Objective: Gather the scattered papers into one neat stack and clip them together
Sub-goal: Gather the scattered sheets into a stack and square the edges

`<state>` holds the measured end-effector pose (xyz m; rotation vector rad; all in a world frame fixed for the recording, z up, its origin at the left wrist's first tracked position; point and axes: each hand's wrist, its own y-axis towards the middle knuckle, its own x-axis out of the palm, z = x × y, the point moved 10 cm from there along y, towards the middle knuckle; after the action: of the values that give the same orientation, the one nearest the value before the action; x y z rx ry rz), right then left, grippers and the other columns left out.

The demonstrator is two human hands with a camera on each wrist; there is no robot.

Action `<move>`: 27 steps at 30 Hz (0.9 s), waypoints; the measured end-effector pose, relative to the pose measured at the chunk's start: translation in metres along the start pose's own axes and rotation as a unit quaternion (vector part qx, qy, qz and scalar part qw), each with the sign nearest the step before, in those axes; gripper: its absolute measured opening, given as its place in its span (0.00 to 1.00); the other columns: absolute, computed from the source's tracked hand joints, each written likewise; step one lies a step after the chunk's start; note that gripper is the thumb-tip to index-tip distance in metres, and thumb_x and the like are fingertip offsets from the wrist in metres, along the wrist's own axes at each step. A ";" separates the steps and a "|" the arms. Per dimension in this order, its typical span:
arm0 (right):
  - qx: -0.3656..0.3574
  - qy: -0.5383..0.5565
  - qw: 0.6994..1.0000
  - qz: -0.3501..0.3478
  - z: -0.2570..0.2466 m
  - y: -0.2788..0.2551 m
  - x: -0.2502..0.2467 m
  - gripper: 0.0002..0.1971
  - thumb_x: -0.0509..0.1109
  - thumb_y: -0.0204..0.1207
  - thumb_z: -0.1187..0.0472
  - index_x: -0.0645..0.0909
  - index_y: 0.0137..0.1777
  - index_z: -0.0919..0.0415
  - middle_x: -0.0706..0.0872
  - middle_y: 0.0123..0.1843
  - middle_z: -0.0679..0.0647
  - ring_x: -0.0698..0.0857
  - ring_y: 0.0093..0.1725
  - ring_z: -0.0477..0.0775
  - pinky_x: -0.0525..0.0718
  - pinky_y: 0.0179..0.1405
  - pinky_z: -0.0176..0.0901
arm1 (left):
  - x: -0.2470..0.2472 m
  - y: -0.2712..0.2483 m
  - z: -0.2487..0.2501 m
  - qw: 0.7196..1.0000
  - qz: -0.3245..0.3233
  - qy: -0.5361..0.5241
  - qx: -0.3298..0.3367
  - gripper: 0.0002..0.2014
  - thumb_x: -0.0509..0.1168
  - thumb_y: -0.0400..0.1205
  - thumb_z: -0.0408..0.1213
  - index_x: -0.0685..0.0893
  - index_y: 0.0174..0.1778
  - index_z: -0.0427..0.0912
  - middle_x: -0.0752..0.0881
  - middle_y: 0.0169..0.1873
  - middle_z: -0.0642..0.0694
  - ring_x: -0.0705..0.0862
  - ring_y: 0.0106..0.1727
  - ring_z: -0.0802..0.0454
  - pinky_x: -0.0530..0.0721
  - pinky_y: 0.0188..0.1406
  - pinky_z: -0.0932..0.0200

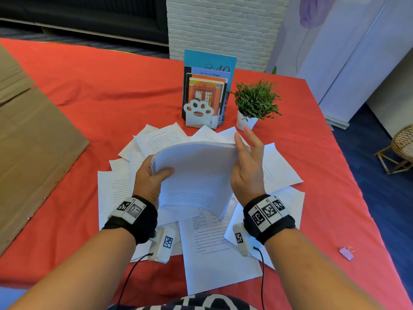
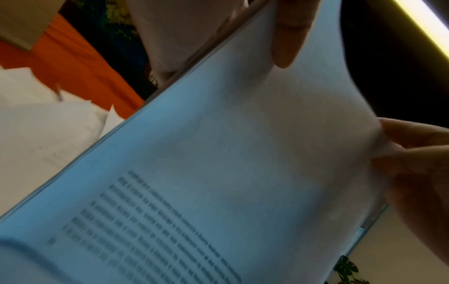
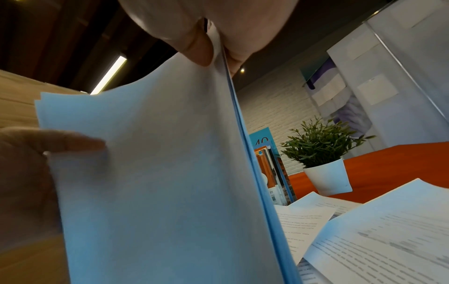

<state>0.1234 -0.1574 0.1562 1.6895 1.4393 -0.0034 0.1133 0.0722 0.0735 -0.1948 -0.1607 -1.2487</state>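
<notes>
I hold a thick stack of white papers (image 1: 196, 175) in both hands above the red table; it bends downward toward me. My left hand (image 1: 156, 172) grips its left edge, thumb on top and the other fingers hidden beneath. My right hand (image 1: 243, 153) pinches the right edge, which the right wrist view shows as the stack (image 3: 157, 173) caught between thumb and palm side of my right hand (image 3: 213, 50). In the left wrist view the stack (image 2: 243, 153) fills the frame. Several loose sheets (image 1: 214, 253) lie fanned under my hands. A pink binder clip (image 1: 346, 253) lies apart at the right.
A book stand with a white paw bookend (image 1: 200, 113) and a small potted plant (image 1: 254, 104) stand just behind the papers. Flat cardboard (image 1: 33, 142) covers the table's left side. The red cloth (image 1: 111, 92) is bare beyond the sheets. A wicker seat (image 1: 402, 146) stands on the floor at right.
</notes>
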 end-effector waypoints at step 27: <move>0.282 0.299 0.911 0.020 0.047 -0.026 0.027 0.43 0.54 0.63 0.76 0.56 0.76 0.40 0.76 0.60 0.49 0.80 0.60 0.52 0.82 0.60 0.49 | -0.004 0.001 -0.001 0.991 0.020 0.129 0.021 0.26 0.78 0.69 0.37 0.78 0.56 0.65 0.85 0.59 0.51 0.83 0.63 0.49 0.81 0.65 0.43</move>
<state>0.1362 -0.1664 0.0979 2.3256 1.9877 0.1474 0.1129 0.0765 0.0719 0.0016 0.0399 -1.2185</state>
